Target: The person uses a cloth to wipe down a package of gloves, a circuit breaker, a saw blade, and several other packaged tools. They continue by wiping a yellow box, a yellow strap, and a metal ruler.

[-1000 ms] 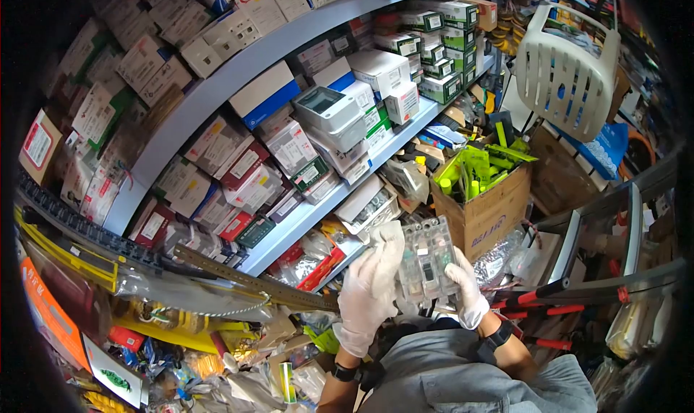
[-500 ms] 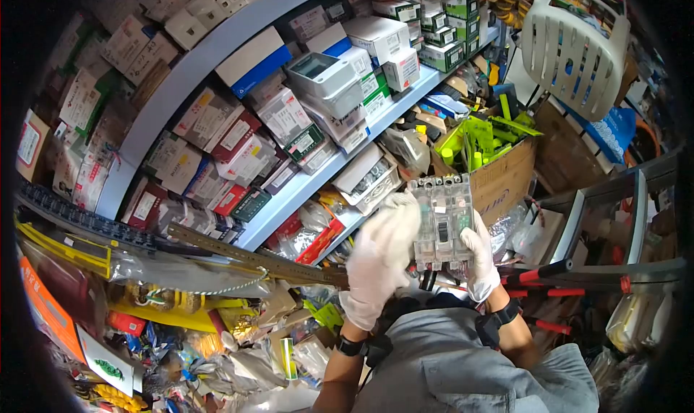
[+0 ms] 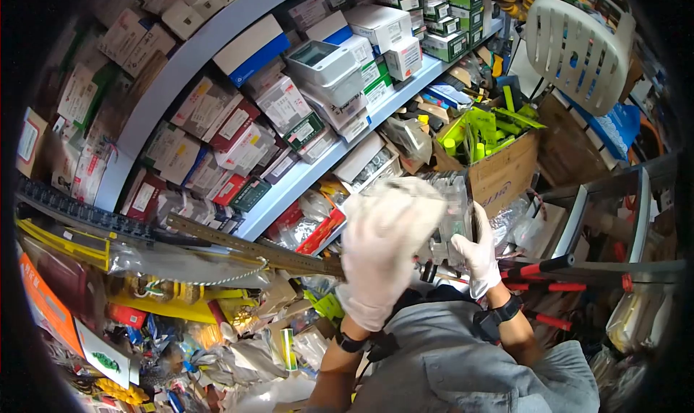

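My left hand (image 3: 376, 257), in a white glove, is closed on a whitish cloth (image 3: 408, 203), both smeared by motion. The cloth lies over the left part of a circuit breaker (image 3: 452, 211) with a clear plastic case, hiding much of its front. My right hand (image 3: 480, 260), also gloved, grips the breaker by its right side, thumb on the front and fingers along the edge. The breaker is held up in front of my body, close to a cardboard box.
Shelves (image 3: 311, 171) at the left and back carry many boxed parts. A cardboard box (image 3: 506, 171) of yellow-green pieces stands behind the breaker. A white plastic chair (image 3: 578, 48) is at the upper right, a ladder (image 3: 640, 214) at the right. Loose goods cover the lower left.
My left hand has moved right with the cloth, across the breaker's front, which showed more fully before. My right hand keeps its hold, with the thumb shifted slightly.
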The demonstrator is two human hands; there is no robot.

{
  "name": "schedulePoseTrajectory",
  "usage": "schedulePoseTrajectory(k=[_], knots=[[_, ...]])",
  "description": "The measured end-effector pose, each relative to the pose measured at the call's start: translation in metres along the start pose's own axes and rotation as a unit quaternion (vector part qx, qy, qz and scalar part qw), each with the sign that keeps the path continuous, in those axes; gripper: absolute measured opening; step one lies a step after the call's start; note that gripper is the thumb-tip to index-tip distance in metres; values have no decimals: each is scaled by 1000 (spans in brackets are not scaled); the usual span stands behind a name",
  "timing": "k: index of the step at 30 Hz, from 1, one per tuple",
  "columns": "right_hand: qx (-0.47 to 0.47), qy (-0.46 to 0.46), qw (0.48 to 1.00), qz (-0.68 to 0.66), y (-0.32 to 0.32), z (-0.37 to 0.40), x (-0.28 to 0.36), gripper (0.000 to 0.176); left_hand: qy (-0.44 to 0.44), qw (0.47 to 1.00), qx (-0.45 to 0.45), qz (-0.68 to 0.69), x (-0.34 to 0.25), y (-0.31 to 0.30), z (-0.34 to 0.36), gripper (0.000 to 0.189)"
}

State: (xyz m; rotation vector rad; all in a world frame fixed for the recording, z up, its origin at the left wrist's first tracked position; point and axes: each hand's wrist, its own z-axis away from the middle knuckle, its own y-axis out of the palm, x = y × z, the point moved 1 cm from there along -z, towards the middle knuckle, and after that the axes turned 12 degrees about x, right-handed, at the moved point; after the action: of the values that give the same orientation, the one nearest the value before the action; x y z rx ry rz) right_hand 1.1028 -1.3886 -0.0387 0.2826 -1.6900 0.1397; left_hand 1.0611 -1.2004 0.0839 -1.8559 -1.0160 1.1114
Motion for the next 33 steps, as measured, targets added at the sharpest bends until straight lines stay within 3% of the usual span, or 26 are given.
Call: schedulePoseTrajectory(k=[2,3,6,9,10,12,13,15,21,22,24,26,28,30,32,33], knots=[[1,9,999,40,4,3,5,73,45,993,51,-92,-19,5,-13,54],[2,11,999,32,5,4,7,73,10,991,79,-106,-27,6,-14,51],[-16,14,1000,19,2,9,6,74,-12,994,66,-85,-17,13,-15,38],[2,-5,998,58,-5,14,11,75,22,995,50,-83,10,11,-14,33],[-4,-1,999,36,-7,15,9,77,-39,991,63,-115,11,7,-9,34],[-12,2,1000,-8,-9,13,3,80,-42,994,27,-94,9,-5,-13,34],[-16,-9,1000,1,-10,13,-3,80,-88,994,-9,-60,11,-2,-12,36],[-11,-12,999,47,-9,13,1,80,-7,996,16,-83,-7,-10,-17,36],[-2,-25,993,114,-4,14,8,83,-57,995,65,-52,0,22,-8,34],[-4,-26,993,115,-7,15,7,85,-9,993,81,-85,13,25,-5,35],[-11,-31,993,117,-10,20,1,86,-71,994,41,-68,31,29,1,35],[-18,-38,992,120,-11,19,0,87,-22,995,40,-94,32,22,2,38],[-3,-66,982,179,-11,18,4,90,-108,993,-17,-31,32,22,0,43],[12,-69,982,177,-11,17,6,91,-135,989,-57,8,21,13,-1,47],[30,-73,981,176,-9,17,9,92,-65,979,-160,113,17,0,-8,50],[38,-84,974,206,-8,17,14,93,37,993,-100,48,3,-25,-21,50]])
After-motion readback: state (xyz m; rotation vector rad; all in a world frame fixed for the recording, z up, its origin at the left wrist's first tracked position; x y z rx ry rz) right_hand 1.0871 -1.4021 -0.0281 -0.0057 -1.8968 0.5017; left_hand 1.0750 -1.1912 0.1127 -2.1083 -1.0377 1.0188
